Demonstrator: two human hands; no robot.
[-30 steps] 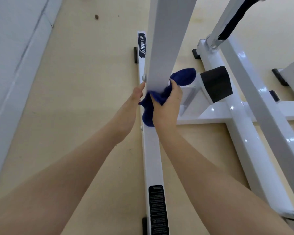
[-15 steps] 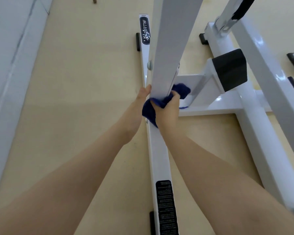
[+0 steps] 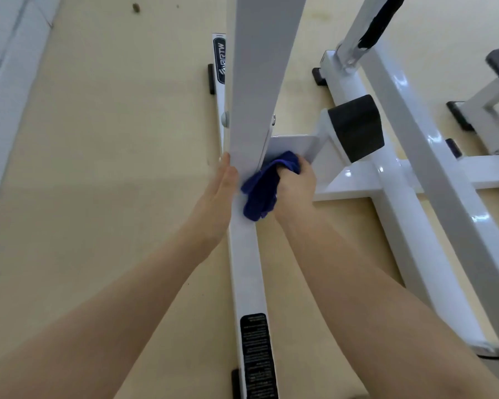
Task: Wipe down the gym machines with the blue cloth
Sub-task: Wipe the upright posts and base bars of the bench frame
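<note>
the right hand (image 3: 296,187) is curled around the blue cloth (image 3: 264,188) and grips it in a bunch, with the thumb and fingers closed over the upper part of it. the cloth is pressed at the foot of the white upright post (image 3: 260,82), on its right side, where the post meets the floor bar (image 3: 247,254). the loose end of the cloth hangs down from the fist and lies on the top of the floor bar.

the left hand (image 3: 221,191) is flat, the fingers straight and held together, and it rests against the left side of the same post, just across from the cloth. it holds nothing.

the floor bar runs away from the person along the beige floor (image 3: 113,168). it has a black label with small white text (image 3: 255,355) near the person and a black logo sticker (image 3: 221,57) at the far end. to the right of the post a white bracket carries a black rubber block (image 3: 356,128). further right are more white frame beams (image 3: 409,197) of the machine, glossy, with black feet on the floor. at the left edge there is a pale wall (image 3: 9,67).
</note>
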